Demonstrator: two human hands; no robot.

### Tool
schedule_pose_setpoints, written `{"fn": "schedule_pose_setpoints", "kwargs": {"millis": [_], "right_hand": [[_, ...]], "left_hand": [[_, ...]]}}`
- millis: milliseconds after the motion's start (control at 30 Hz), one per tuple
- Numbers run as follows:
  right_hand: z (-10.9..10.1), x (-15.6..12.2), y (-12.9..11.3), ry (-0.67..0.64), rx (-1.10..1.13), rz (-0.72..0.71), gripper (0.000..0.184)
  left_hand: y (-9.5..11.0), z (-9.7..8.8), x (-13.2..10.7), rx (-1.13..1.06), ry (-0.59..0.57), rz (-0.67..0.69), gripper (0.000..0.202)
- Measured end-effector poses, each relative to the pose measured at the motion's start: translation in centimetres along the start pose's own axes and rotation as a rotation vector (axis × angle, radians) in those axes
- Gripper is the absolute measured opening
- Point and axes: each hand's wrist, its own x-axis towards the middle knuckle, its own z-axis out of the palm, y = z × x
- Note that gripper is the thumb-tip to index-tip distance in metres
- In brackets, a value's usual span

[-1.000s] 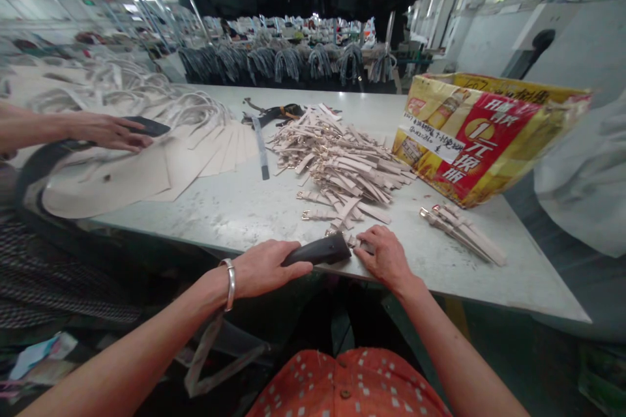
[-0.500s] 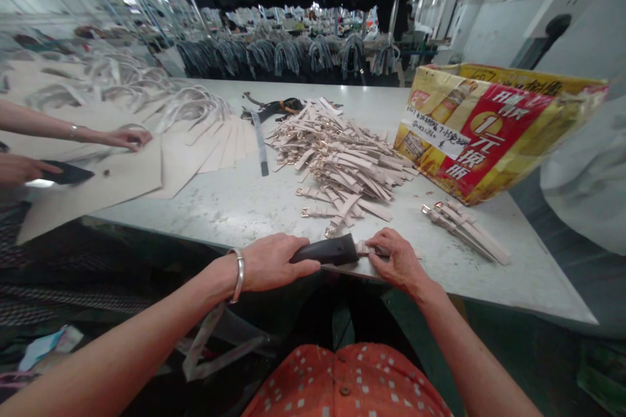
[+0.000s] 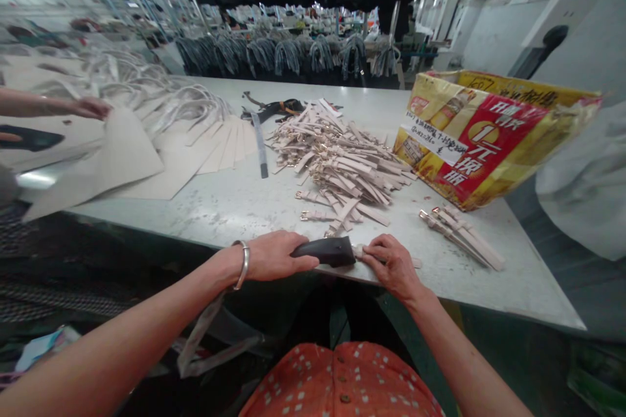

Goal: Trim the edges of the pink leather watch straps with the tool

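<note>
Your left hand (image 3: 274, 255) clamps black tool (image 3: 325, 251) (matte, wedge-shaped) just on your side of strap pile (image 3: 337, 163). Your right hand (image 3: 391, 264), fingers bunched, pins pale strap (image 3: 360, 251), thin and flat, at tool's tip.

arms: bare | left wrist: silver bangle (image 3: 241, 264) | top: orange, white-dotted, buttoned (image 3: 345, 381)

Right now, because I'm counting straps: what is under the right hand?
A beige strap lies on the table under the right hand; one end shows by the black tool, one rightward. Its middle is covered, so any buckle or second strap cannot be seen.
</note>
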Motion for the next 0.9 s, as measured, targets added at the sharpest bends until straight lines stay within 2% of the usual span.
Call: {"fn": "schedule_pose_setpoints", "kwargs": {"millis": [233,467,600,733,900], "right_hand": [[0.1,0.2,0.5,0.008,0.087,0.048,0.01],[-0.7,1.4,-0.4,-0.141,0.028,0.095,0.01],[-1.1,2.0,-0.4,-0.208,0.15,0.151,0.017],[-0.9,2.1,0.1,-0.173,0.344,0.231,0.018],[-0.2,2.0,0.1,-0.087,0.365,0.374,0.018]], "left_hand": [[0.1,0.1,0.9,-0.002,0.006,0.051,0.046],[-0.4,-0.3,1.1,-0.074,-0.027,0.048,0.045],[-0.4,-0.1,1.2,-0.071,-0.015,0.042,0.044],[-0.4,0.1,1.1,-0.057,-0.015,0.035,0.042],[-0.1,-0.5,1.1,-0.092,-0.038,0.024,0.042]]}}
